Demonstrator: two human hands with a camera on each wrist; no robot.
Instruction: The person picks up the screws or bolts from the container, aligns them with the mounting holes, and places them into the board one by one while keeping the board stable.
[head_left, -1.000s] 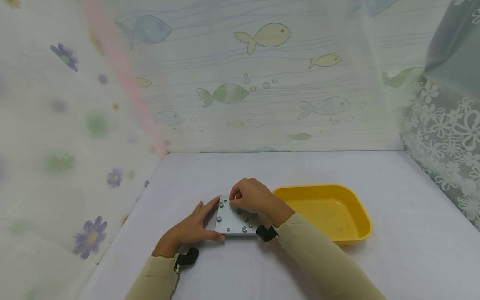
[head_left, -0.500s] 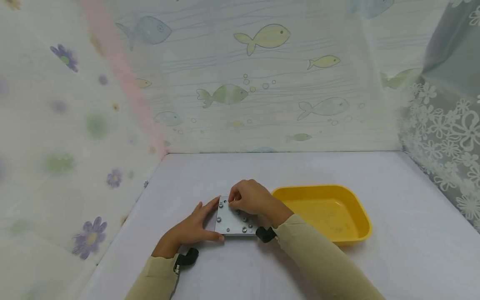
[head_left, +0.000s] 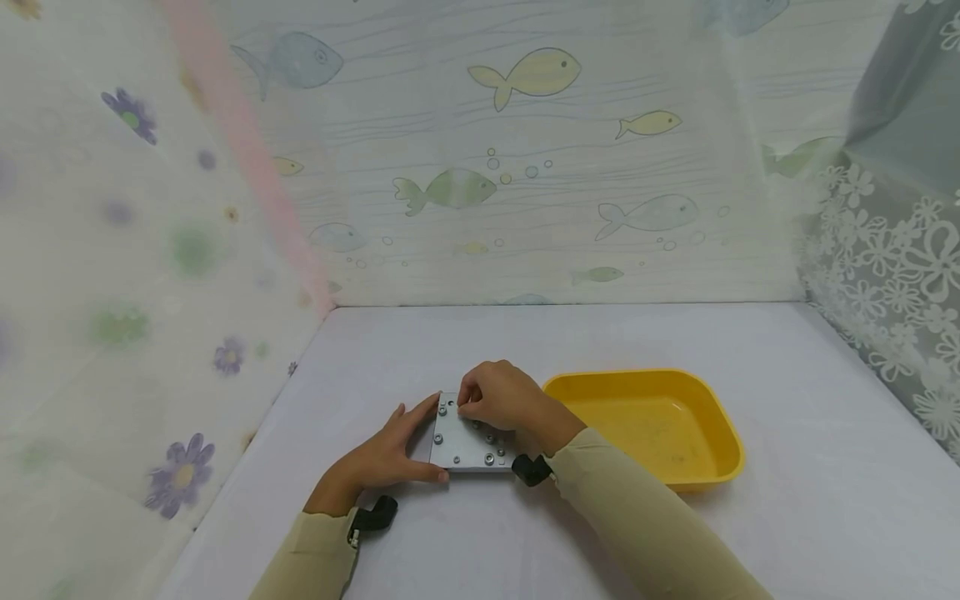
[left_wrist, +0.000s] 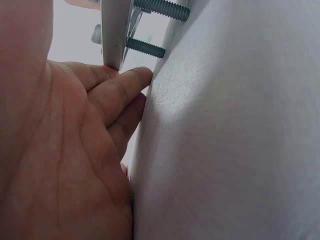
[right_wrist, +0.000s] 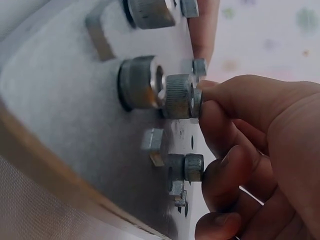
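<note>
A small grey metal plate [head_left: 467, 448] studded with several screws lies on the white table. My left hand [head_left: 420, 437] braces its near left corner, with the forefinger straight along the left edge and the thumb along the front edge. In the left wrist view the fingertips [left_wrist: 131, 80] touch the plate's edge [left_wrist: 116, 30], and screw threads [left_wrist: 146, 49] stick out beneath it. My right hand [head_left: 467, 406] reaches over the plate's far left part. There its fingertips pinch the knurled head of a screw [right_wrist: 181, 96] standing in the plate [right_wrist: 65, 115].
A yellow plastic tray [head_left: 723, 454] sits just right of the plate, and small bits seem to lie in it. Another knurled screw [right_wrist: 193, 167] stands beside the pinched one. Patterned curtains close in the table at the back, left and right.
</note>
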